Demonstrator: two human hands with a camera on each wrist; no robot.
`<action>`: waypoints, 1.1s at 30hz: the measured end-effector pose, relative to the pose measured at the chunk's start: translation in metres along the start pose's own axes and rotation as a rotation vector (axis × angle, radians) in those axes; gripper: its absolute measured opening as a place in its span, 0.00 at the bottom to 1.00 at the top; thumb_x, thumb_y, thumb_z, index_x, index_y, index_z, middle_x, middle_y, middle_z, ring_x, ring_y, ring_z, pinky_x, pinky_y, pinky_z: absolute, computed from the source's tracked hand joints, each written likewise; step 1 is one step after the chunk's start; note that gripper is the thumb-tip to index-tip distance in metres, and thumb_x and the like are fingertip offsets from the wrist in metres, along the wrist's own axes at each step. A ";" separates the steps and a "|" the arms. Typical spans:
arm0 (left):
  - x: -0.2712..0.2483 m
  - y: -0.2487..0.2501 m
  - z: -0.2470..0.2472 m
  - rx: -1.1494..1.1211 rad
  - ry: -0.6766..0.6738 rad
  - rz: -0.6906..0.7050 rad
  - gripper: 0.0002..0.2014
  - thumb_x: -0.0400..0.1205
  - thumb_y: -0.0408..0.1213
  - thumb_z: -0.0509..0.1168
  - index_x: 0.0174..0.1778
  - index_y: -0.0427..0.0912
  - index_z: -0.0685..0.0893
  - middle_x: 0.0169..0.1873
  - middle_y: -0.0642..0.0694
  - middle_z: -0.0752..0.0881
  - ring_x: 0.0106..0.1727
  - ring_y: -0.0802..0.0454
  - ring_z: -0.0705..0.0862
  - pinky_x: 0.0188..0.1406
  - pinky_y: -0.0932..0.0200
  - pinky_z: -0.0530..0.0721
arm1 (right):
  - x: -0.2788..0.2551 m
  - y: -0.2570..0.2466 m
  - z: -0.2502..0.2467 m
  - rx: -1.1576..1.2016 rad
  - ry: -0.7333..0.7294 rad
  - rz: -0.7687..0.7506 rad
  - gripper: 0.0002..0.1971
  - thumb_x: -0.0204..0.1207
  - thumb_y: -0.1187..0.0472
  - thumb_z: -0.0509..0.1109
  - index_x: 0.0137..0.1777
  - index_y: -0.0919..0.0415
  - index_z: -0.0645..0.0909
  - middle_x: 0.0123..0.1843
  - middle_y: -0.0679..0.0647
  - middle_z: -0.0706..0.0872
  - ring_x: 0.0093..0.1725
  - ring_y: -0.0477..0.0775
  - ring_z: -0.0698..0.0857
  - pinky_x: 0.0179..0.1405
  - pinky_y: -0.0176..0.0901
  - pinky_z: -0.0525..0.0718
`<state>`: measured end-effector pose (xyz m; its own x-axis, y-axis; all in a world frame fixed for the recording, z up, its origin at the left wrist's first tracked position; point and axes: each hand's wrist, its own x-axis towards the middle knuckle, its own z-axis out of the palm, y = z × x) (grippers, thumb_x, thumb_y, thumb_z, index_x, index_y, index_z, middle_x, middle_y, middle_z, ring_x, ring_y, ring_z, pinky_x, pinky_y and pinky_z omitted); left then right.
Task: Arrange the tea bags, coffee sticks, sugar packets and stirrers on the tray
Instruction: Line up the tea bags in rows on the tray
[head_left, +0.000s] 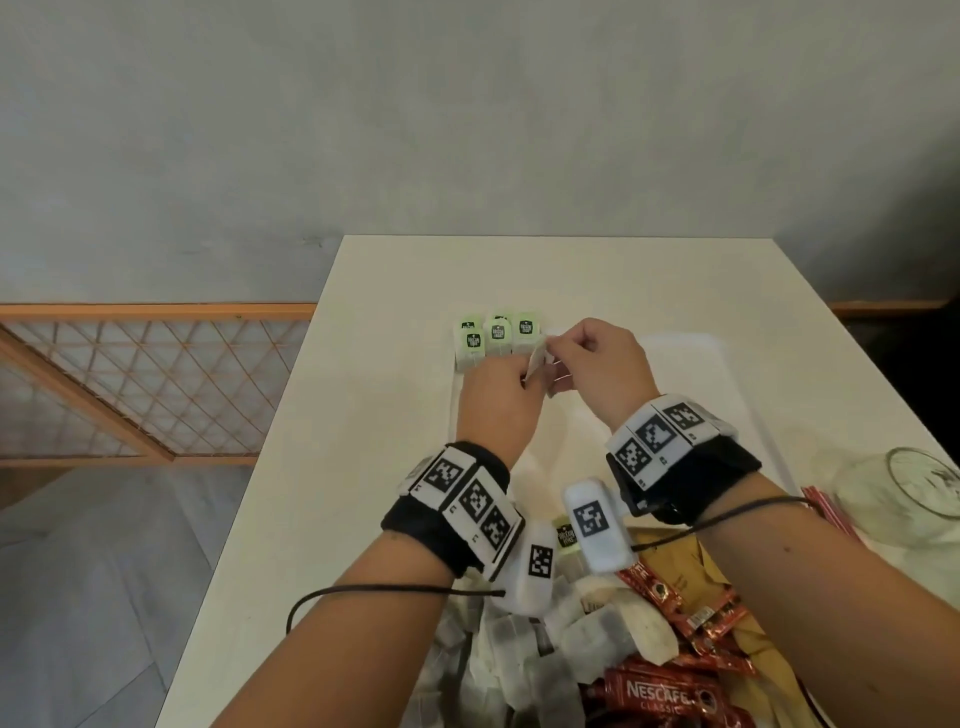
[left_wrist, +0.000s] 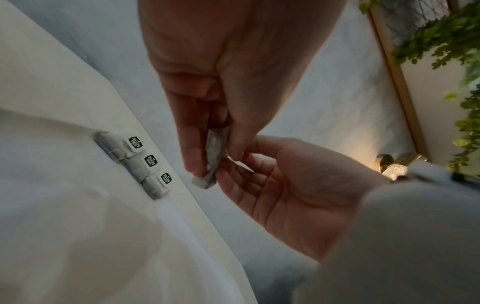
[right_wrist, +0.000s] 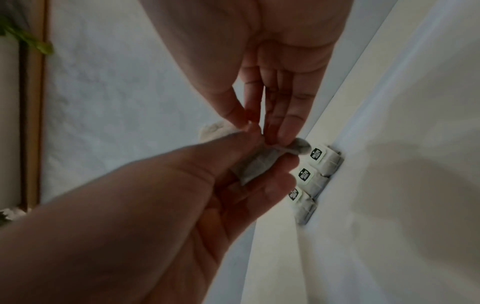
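Note:
Over the far left part of the white tray (head_left: 675, 395), both hands hold one tea bag (head_left: 537, 361). My left hand (head_left: 519, 379) grips its grey pouch (left_wrist: 214, 156) between thumb and fingers. My right hand (head_left: 556, 348) pinches its upper end (right_wrist: 250, 128) with thumb and forefinger, the other fingers straight. Just beyond the hands, several tea bags (head_left: 496, 338) with green tags lie side by side in the tray's far left corner (left_wrist: 145, 162) (right_wrist: 311, 174). The held bag hangs a little above them, apart from the row.
Near my forearms lies a mixed heap: loose tea bags (head_left: 519, 649), red coffee sticks (head_left: 654, 696) and brown sugar packets (head_left: 675, 566). At the right a glass (head_left: 914, 483) lies beside red-striped stirrers (head_left: 826, 509). The white table (head_left: 374, 415) ends at left; the floor lies beyond.

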<state>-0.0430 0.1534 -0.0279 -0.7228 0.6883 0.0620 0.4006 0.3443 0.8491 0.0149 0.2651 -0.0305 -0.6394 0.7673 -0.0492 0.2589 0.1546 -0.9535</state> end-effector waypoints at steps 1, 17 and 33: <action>0.000 0.001 0.000 -0.026 0.016 -0.004 0.18 0.85 0.42 0.64 0.33 0.35 0.87 0.29 0.39 0.88 0.35 0.41 0.88 0.41 0.41 0.83 | -0.003 0.000 -0.001 0.044 -0.008 0.009 0.07 0.74 0.62 0.70 0.37 0.63 0.83 0.36 0.59 0.90 0.34 0.60 0.91 0.46 0.62 0.90; 0.021 -0.030 -0.020 -0.289 -0.051 -0.246 0.03 0.77 0.35 0.73 0.45 0.43 0.90 0.34 0.42 0.92 0.33 0.48 0.91 0.38 0.52 0.92 | 0.015 0.018 -0.008 -0.075 -0.235 -0.067 0.03 0.76 0.62 0.75 0.48 0.57 0.89 0.40 0.51 0.90 0.34 0.46 0.85 0.34 0.35 0.84; 0.058 -0.087 -0.050 -0.269 0.024 -0.445 0.13 0.86 0.33 0.55 0.53 0.34 0.85 0.47 0.36 0.90 0.40 0.45 0.88 0.39 0.52 0.90 | 0.105 0.041 0.054 -0.212 -0.128 0.059 0.03 0.73 0.67 0.78 0.44 0.60 0.87 0.36 0.58 0.90 0.38 0.58 0.91 0.42 0.47 0.91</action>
<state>-0.1485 0.1314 -0.0720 -0.8040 0.4968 -0.3267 -0.1053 0.4218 0.9006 -0.0810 0.3183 -0.0910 -0.7019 0.6957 -0.1529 0.4359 0.2497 -0.8647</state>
